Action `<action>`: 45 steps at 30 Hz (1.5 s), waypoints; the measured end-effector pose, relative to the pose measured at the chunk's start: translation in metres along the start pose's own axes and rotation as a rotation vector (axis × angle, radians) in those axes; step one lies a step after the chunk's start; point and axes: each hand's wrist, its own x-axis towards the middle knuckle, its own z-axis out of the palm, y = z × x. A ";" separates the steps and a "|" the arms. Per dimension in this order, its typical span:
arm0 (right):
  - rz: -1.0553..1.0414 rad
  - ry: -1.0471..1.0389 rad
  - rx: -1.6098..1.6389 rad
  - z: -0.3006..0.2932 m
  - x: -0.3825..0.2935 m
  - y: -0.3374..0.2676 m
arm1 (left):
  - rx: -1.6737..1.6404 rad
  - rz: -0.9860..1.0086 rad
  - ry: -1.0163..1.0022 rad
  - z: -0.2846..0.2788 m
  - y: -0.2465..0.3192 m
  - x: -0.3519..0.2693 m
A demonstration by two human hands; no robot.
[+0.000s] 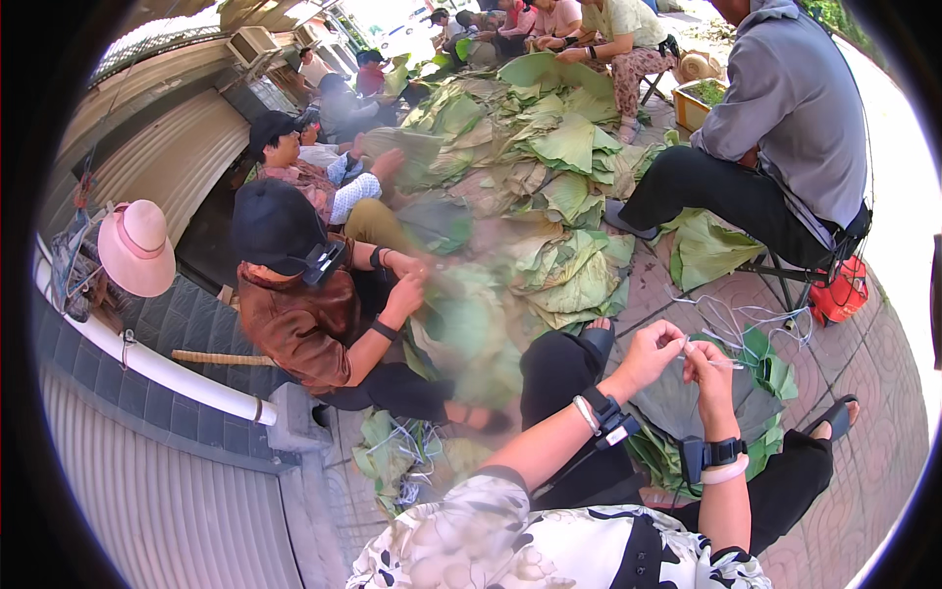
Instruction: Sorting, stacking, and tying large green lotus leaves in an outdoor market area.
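My left hand and my right hand meet in front of me, each pinching a thin white plastic string between thumb and fingers. Just below them, a stack of large dried green lotus leaves lies on the paving between my legs. Its upper leaf is dark grey-green, while greener edges stick out around it. Loose white strings trail over the paving beyond the stack. Whether a knot is in the string between my fingertips is too small to tell.
Heaps of lotus leaves run along the paving. To my left sits a person in a brown jacket; at the right, one in a grey jacket. A red bag stands by the stool, and a leaf bundle with strings lies at left.
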 end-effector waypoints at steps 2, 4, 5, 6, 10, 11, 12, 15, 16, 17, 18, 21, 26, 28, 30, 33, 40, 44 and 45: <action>-0.027 -0.001 -0.009 -0.008 -0.007 0.000 | 0.021 0.008 0.005 0.010 0.007 -0.009; -0.031 -0.008 -0.003 -0.012 -0.016 -0.002 | 0.063 0.012 0.026 0.016 0.011 -0.020; -0.028 -0.006 0.002 -0.014 -0.021 -0.003 | 0.100 0.007 0.042 0.020 0.012 -0.027; -0.030 -0.005 -0.002 -0.015 -0.028 -0.005 | 0.077 0.035 0.052 0.025 0.010 -0.032; -0.018 -0.002 0.056 -0.023 -0.050 -0.001 | 0.103 0.053 0.028 0.037 0.014 -0.054; -0.023 -0.013 0.059 -0.026 -0.057 0.001 | 0.110 0.061 0.037 0.041 0.011 -0.059; -0.028 0.019 0.073 -0.028 -0.064 0.001 | 0.071 0.047 0.005 0.045 0.002 -0.061; -0.033 0.048 0.116 -0.033 -0.078 0.008 | -0.028 -0.002 -0.049 0.053 0.002 -0.073; -0.032 0.050 0.127 -0.036 -0.080 0.011 | -0.067 -0.061 -0.073 0.054 0.005 -0.077; -0.032 0.053 0.139 -0.039 -0.081 0.013 | -0.105 -0.119 -0.098 0.055 0.009 -0.080; -0.033 0.052 0.142 -0.042 -0.081 0.015 | -0.039 -0.124 -0.132 0.054 0.007 -0.082; -0.017 0.082 0.172 -0.052 -0.080 0.020 | 0.000 -0.086 -0.129 0.059 0.003 -0.089; -0.082 0.057 0.095 -0.052 -0.090 0.015 | 0.063 -0.110 -0.142 0.065 0.010 -0.097; -0.116 0.042 -0.031 -0.059 -0.092 0.023 | 0.174 -0.119 -0.058 0.067 0.014 -0.100; -0.111 0.016 -0.041 -0.067 -0.094 0.035 | 0.258 -0.030 -0.052 0.073 0.012 -0.103; -0.101 -0.032 -0.169 -0.074 -0.092 0.053 | 0.194 -0.054 -0.172 0.082 0.019 -0.108; -0.194 -0.038 -0.418 -0.054 -0.092 0.035 | 0.320 0.064 -0.187 0.072 0.035 -0.112; -0.249 0.006 -0.554 -0.050 -0.097 0.029 | 0.355 0.089 -0.206 0.077 0.045 -0.109; -0.242 0.035 -0.601 -0.048 -0.098 0.028 | 0.348 0.077 -0.218 0.080 0.047 -0.110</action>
